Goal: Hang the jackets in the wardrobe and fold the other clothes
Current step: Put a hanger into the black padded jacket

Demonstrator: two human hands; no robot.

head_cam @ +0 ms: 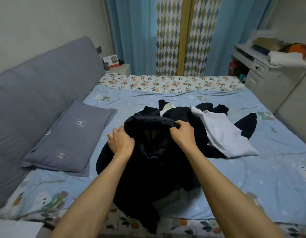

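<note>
Over the bed (251,177), both hands (152,137) grip a black jacket (148,169).

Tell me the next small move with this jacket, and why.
Probably lift it straight up off the bed. Both hands, left and right, already grip the dark jacket at its collar, and its body lies crumpled, partly over the clothes pile.

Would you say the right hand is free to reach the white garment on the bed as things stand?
Probably not yet: the right hand grips the dark jacket. The white garment lies uncovered just beside it, so once released the way looks clear.
</note>
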